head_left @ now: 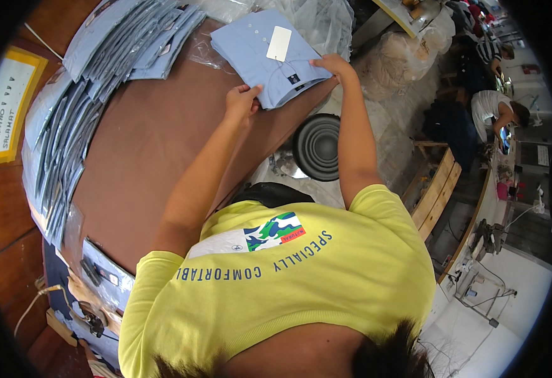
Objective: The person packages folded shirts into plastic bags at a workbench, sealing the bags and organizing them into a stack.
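A folded light-blue shirt (249,50) lies at the far edge of the brown table, its collar end toward me. A blank-looking white hang tag (279,43) rests on its front, and a small dark label (293,79) shows inside the collar. My left hand (243,104) is closed on the shirt's near left corner, by the collar. At the right side edge, my right hand (335,65) grips the shirt between thumb and fingers. Parts of the fingertips are hidden by the cloth.
Overlapping stacks of bagged blue shirts (74,120) line the table's (156,145) left side. Clear plastic (320,25) heaps beyond the shirt. Below the table's right edge stands a round black ribbed object (320,148). A wooden bench (437,189) and two people (493,110) are farther right.
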### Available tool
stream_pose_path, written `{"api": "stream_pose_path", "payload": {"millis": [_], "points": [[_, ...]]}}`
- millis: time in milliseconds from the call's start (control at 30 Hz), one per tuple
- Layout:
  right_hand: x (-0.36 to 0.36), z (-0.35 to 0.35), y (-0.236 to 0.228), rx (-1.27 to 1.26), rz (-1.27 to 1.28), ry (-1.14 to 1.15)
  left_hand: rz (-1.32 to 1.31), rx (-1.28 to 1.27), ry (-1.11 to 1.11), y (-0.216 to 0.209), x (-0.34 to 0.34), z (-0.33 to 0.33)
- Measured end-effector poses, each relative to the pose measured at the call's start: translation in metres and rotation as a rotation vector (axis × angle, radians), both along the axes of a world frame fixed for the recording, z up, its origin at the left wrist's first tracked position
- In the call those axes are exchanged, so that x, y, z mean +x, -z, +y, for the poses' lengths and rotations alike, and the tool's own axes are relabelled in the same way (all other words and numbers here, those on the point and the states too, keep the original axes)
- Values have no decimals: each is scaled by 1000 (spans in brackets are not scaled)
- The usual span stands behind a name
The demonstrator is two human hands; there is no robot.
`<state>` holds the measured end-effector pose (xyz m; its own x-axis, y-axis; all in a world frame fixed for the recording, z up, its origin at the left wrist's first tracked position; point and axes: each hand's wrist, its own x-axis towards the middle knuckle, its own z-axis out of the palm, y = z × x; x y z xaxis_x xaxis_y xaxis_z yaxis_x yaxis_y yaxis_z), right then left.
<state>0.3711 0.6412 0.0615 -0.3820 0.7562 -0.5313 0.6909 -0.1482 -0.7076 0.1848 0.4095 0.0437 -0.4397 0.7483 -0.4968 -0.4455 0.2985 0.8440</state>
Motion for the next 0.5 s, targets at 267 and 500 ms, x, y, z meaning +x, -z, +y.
{"api": "stream_pose_path", "payload": {"millis": [267, 500], "points": [[2, 26, 27, -130, 223, 6, -161, 28, -51, -6, 2, 2], [-12, -20, -11, -165, 241, 63, -97, 54, -61, 17, 1, 13]]}}
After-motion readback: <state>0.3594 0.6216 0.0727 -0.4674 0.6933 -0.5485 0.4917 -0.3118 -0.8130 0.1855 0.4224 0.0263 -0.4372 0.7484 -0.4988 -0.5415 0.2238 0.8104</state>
